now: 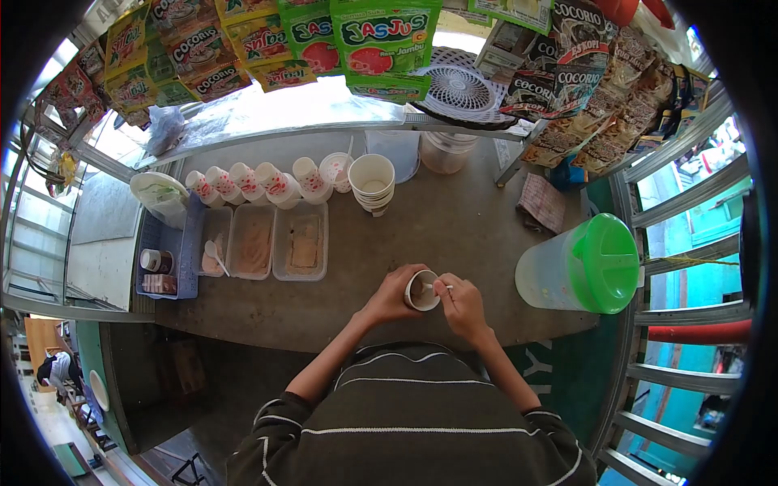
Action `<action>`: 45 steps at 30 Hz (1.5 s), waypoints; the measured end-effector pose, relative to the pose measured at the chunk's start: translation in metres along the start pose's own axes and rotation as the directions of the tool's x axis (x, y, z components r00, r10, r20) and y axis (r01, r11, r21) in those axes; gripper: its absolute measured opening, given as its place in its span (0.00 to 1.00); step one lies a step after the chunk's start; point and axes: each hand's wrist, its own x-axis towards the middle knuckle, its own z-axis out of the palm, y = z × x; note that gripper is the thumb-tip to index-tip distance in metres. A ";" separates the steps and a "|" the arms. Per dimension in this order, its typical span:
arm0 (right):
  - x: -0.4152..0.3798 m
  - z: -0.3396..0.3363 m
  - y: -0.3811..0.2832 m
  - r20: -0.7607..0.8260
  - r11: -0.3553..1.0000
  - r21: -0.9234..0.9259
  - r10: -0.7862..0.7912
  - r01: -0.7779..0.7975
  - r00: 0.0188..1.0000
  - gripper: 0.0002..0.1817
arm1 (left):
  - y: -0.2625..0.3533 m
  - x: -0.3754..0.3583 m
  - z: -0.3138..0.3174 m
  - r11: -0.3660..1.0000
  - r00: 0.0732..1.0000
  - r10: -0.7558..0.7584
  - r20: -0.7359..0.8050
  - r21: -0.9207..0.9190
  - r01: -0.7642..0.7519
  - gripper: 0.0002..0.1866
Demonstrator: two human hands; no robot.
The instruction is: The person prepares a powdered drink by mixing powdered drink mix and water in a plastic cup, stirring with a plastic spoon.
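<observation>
Near the front edge of the table, my left hand point(394, 293) is wrapped around the side of a paper cup point(411, 301). Brownish contents show inside the cup. My right hand point(462, 306) is closed on the handle of a white spoon point(442, 287), whose lower end goes into the cup. Further back stands a stack of larger paper cups point(372, 180). To the left are three clear plastic tubs of brown powder point(253, 243); a white spoon point(216, 257) lies in the leftmost one.
Several stacks of small printed cups point(275, 183) line the back left. A blue basket point(190, 279) sits at the left end, and a large container with a green lid point(608, 263) at the right. A folded cloth point(541, 202) lies behind it. Drink sachets point(381, 40) hang overhead.
</observation>
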 end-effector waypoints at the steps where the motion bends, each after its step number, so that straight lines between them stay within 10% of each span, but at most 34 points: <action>1: 0.002 -0.001 0.000 0.039 0.986 -0.143 -0.084 0.089 0.996 0.17 | -0.001 0.000 0.000 1.000 1.000 -0.006 -0.001 -0.001 0.006 0.40; 29: 0.005 -0.010 0.001 0.228 0.956 -0.230 -0.128 0.181 0.965 0.15 | -0.001 0.000 0.000 1.000 1.000 -0.004 0.004 -0.002 0.004 0.40; 45: 0.006 -0.006 0.002 0.069 0.902 -0.356 -0.234 0.244 0.970 0.14 | 0.004 0.001 -0.001 1.000 1.000 -0.006 0.011 0.002 0.006 0.41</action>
